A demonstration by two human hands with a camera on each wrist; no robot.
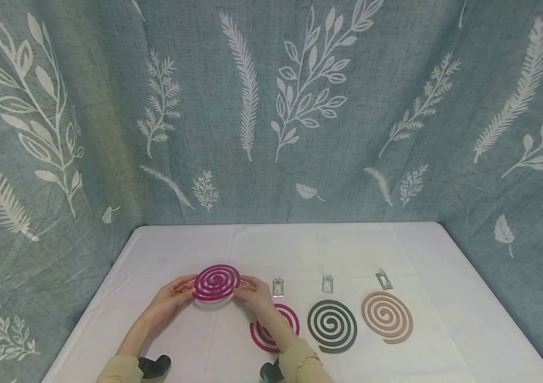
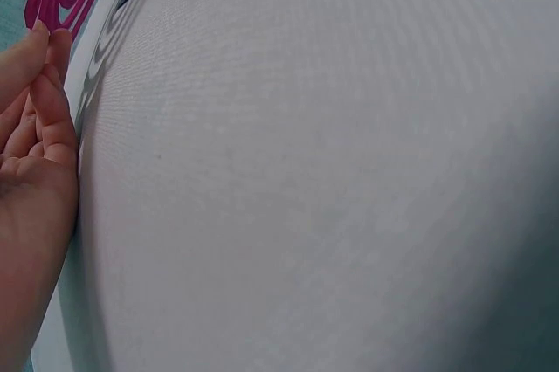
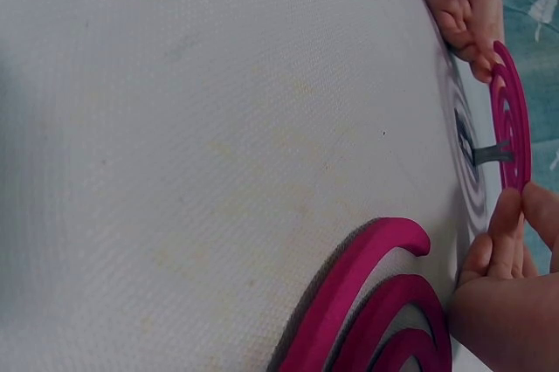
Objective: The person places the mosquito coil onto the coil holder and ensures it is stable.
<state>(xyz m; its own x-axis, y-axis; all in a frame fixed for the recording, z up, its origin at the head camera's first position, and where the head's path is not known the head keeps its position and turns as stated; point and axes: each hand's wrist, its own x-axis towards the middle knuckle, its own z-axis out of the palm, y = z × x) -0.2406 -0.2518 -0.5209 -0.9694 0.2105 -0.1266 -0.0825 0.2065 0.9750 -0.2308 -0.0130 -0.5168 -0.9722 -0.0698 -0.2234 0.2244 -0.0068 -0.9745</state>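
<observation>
Both hands hold a magenta mosquito coil level over the left part of the table. My left hand pinches its left rim between thumb and fingers, and my right hand pinches the right rim. Under the coil, a small metal stand rises from the table with its upright at the coil's middle. Head view hides that stand beneath the coil. A second magenta coil lies flat on the table below my right forearm, which covers part of it.
A dark green coil and a tan coil lie to the right. Behind the coils are three metal stands, a left one, a middle one and a right one. Patterned curtain surrounds the white-covered table.
</observation>
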